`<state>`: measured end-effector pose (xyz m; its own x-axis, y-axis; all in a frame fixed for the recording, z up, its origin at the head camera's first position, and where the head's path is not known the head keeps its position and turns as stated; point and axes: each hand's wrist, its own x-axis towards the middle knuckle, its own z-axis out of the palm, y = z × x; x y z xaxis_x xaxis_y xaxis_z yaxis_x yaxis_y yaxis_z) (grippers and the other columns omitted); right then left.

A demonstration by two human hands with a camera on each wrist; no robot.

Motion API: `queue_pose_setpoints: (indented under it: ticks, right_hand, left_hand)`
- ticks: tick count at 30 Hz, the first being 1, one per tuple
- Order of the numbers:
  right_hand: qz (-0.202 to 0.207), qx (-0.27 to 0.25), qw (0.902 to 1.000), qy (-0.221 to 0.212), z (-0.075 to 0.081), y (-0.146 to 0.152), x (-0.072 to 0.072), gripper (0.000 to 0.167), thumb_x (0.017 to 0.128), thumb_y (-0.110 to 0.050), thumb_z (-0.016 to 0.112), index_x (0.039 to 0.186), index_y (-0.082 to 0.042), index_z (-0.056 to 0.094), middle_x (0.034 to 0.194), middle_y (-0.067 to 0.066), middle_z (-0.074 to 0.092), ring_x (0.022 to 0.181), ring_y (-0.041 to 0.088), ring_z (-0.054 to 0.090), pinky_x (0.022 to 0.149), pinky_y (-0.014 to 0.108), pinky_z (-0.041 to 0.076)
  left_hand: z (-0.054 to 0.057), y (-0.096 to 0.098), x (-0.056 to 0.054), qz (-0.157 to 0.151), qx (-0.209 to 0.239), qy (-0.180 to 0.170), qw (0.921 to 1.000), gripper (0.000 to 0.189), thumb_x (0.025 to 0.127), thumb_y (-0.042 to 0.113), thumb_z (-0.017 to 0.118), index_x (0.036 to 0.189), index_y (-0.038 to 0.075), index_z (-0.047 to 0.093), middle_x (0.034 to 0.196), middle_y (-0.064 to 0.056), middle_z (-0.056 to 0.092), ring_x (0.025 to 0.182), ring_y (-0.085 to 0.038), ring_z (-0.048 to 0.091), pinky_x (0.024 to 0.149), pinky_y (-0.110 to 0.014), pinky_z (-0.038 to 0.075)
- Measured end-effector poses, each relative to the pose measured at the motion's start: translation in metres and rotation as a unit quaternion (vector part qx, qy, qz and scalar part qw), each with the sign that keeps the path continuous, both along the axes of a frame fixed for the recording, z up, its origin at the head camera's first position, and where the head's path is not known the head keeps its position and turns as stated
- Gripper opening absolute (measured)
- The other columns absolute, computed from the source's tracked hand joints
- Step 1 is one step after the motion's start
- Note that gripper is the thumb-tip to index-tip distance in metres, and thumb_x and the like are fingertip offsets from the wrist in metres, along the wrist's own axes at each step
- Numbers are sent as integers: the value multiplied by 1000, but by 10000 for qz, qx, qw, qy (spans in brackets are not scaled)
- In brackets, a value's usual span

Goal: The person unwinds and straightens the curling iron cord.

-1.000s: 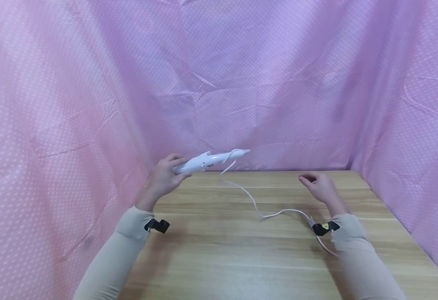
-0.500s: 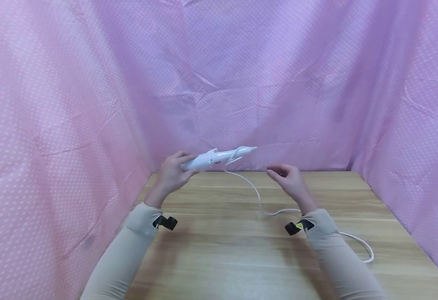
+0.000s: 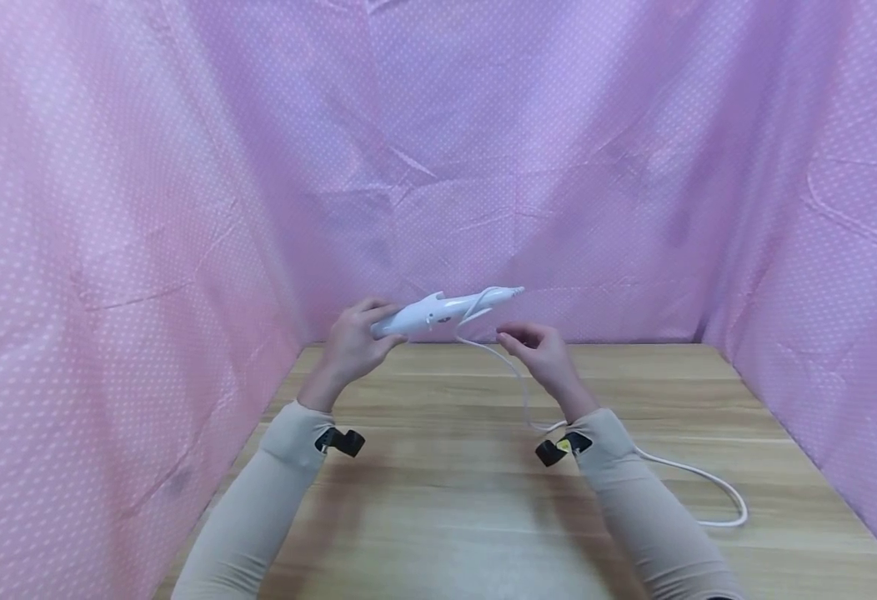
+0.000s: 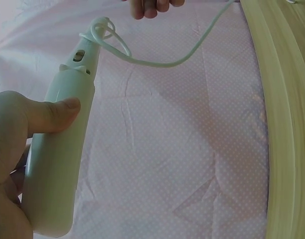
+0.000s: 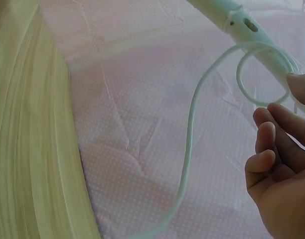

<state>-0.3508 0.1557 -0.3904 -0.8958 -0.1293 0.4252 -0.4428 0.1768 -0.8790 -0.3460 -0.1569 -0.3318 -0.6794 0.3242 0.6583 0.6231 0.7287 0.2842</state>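
My left hand (image 3: 356,342) grips a white hair straightener (image 3: 446,311) by its thick end, thumb across the near side. The tool is held in the air, its slim end pointing right and slightly up. A slide switch (image 4: 79,55) and small ear-like bumps show on its body. The white cord (image 4: 167,64) loops round the slim end and hangs down to the table. Close below that end is my right hand (image 3: 539,350), fingers loosely bent, with a gap between thumb and forefinger (image 5: 287,119). Nothing is visibly held there; the cord loop lies just beside the fingertips.
The wooden table (image 3: 438,500) spreads beneath both arms. More of the cord (image 3: 701,475) curves over its right side, passing under the right forearm. Pink dotted cloth (image 3: 483,167) hangs at the back and on both sides.
My right hand has moved left, from the table's right side to near the cord at the slim end. The left hand has shifted slightly right with the hair straightener.
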Motion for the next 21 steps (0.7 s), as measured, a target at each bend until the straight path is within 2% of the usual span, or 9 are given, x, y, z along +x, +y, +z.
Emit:
queue_pose_setpoints:
  ticks: [6, 11, 14, 17, 21]
  right_hand:
    - [239, -719, 9971, 36, -1, -16, 1, 30, 91, -13, 68, 111, 10, 66, 90, 0, 70, 77, 6, 59, 68, 18, 49]
    - [533, -1430, 9883, -71, -1, -32, 2, 33, 92, -10, 65, 112, 15, 62, 86, -5, 70, 72, 8, 56, 65, 18, 47]
    - [702, -1988, 9774, -170, 1, -40, 2, 26, 93, -6, 63, 109, 14, 63, 86, -1, 71, 68, 8, 53, 63, 18, 45]
    - [785, -2515, 9642, -293, 1, -47, 0, 11, 94, -3, 61, 98, 3, 69, 83, 1, 72, 64, 8, 52, 61, 18, 44]
    - [886, -3101, 9457, -416, 2, -54, -1, 18, 94, 1, 60, 85, -9, 73, 77, 3, 71, 60, 10, 50, 58, 19, 40]
  left_hand:
    - [0, 3, 2, -4, 18, -77, 10000, 45, 76, 21, 84, 116, 7, 71, 114, -9, 67, 101, -31, 64, 84, -48, 53]
    - [-4, 4, 2, -48, 33, -46, 10000, 45, 74, 18, 85, 116, 6, 71, 112, -8, 68, 100, -30, 64, 83, -47, 53]
    - [-4, 4, 0, -106, 71, 56, 9999, 45, 73, 17, 85, 115, 5, 71, 111, -9, 68, 99, -30, 65, 83, -47, 53]
    - [-4, 4, -1, -148, 113, 123, 9998, 45, 73, 17, 86, 114, 5, 72, 111, -9, 68, 99, -30, 65, 83, -47, 53]
    - [-4, 4, 0, -127, 75, 86, 9999, 45, 73, 18, 85, 114, 6, 72, 112, -8, 69, 101, -30, 65, 84, -47, 51]
